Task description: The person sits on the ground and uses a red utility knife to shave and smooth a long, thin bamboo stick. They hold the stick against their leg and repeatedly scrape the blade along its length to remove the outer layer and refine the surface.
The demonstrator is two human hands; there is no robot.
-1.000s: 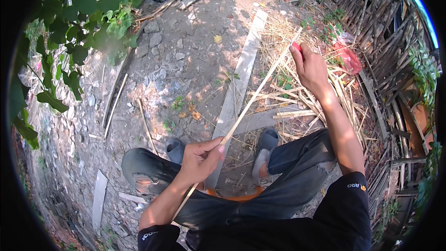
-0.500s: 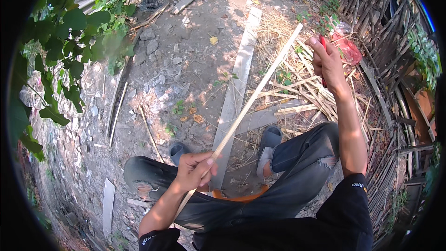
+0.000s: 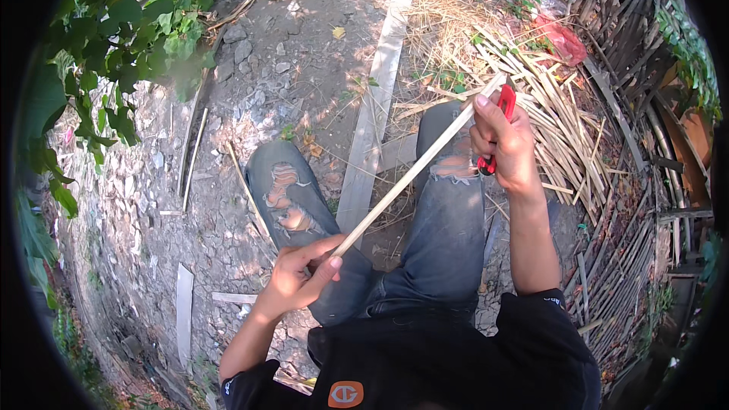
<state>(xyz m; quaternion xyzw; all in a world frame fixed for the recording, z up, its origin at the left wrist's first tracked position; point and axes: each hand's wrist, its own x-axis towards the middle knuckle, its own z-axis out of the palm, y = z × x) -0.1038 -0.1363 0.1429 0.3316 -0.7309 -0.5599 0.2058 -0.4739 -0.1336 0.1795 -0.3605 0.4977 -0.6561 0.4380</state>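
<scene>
My left hand (image 3: pixel 300 277) pinches the near end of a long, pale bamboo strip (image 3: pixel 414 180) between thumb and fingers. The strip slants up to the right across my lap. At its far end, my right hand (image 3: pixel 507 144) is closed around a red utility knife (image 3: pixel 506 100) with a dark end. My right thumb lies against the strip by the knife. Whether the blade touches the strip cannot be made out.
Beyond my right hand lies a heap of split bamboo strips (image 3: pixel 562 125), with a red mesh bag (image 3: pixel 560 39) behind. A grey plank (image 3: pixel 376 106) runs away between my knees. Stick fencing (image 3: pixel 607 15) borders the right; leafy branches (image 3: pixel 114 38) hang at left.
My right hand has come down and left with the knife, to the strip's far end. My left hand now grips the strip's near end rather than partway along. My knees have risen and drawn closer.
</scene>
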